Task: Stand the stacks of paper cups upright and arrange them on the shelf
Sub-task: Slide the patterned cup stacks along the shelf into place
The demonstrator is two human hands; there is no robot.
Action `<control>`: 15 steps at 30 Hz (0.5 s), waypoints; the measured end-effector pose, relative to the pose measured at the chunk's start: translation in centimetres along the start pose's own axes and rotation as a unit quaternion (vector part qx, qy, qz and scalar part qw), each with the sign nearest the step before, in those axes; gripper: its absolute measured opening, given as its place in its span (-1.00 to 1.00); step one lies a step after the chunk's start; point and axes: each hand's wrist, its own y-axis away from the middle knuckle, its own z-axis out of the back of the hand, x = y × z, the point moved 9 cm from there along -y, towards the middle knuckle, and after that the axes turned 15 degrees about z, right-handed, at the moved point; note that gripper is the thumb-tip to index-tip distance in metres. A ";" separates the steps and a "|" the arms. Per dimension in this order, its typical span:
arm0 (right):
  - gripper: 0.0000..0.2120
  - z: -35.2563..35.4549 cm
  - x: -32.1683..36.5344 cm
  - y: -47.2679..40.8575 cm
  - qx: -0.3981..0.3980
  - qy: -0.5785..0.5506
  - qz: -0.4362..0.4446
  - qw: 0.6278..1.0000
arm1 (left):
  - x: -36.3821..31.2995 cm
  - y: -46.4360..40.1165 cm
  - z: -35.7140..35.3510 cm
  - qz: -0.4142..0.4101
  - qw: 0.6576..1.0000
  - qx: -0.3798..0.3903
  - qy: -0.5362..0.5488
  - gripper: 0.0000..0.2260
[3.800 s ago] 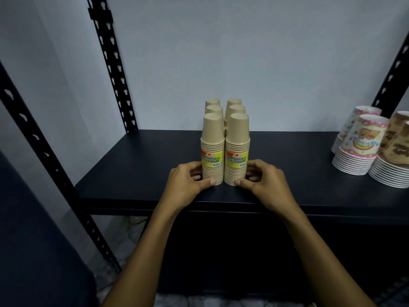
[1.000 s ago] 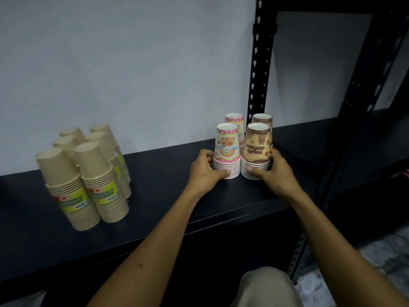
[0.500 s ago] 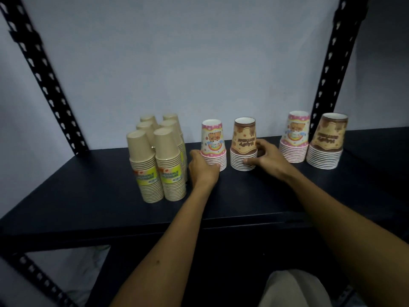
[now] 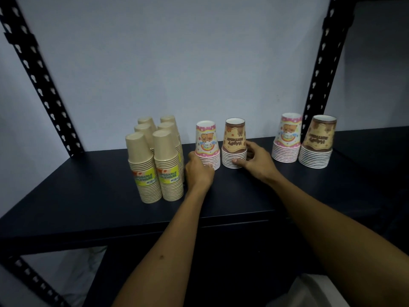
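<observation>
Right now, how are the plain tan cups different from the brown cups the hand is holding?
The tan stacks are plain, taller, with yellow labels; the brown stack is printed and shorter. The tan stacks stand untouched in a cluster; the right hand holds the brown stack. Both stand upside down on the shelf.

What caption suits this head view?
Both hands hold printed cup stacks on a dark shelf.

matt dark shelf [image 4: 88, 202], paper cups [image 4: 141, 165]
</observation>
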 end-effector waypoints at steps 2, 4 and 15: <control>-0.35 0.0 0.1 0.0 0.002 0.006 0.000 1.000 | 0.1 0.0 0.1 0.004 1.000 -0.002 0.006 -0.60; -0.35 0.0 0.2 0.0 0.003 0.013 0.005 1.000 | 0.2 -0.1 0.1 0.006 1.000 -0.005 0.014 -0.61; -0.30 -0.1 -0.1 -0.2 -0.006 0.032 0.010 0.999 | 0.3 -0.1 0.2 0.005 1.000 -0.023 0.011 -0.60</control>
